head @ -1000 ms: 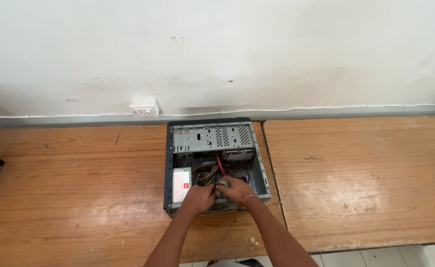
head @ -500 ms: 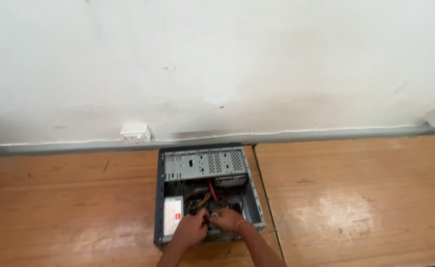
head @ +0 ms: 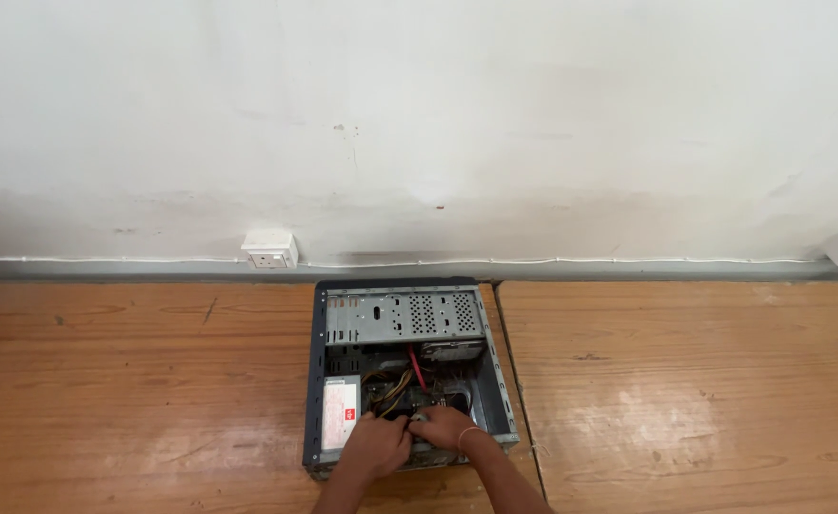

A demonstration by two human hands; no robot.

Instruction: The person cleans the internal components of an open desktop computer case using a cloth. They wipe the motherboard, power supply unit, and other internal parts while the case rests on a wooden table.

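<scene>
Head view looks down on an open grey metal computer case (head: pixel 406 314) lying on its side on the worn brown wooden counter (head: pixel 133 381), close to the far edge where a white wall socket (head: pixel 269 249) sits on the grey skirting. Both hands reach into the near end of the case, the left hand (head: pixel 376 444) and the right hand (head: pixel 445 427) touching each other over a dark part beside the red and yellow cables (head: pixel 402 379). Each grip is curled narrow, but what either holds cannot be told; a silver power supply box (head: pixel 340 412) lies just left of them.
</scene>
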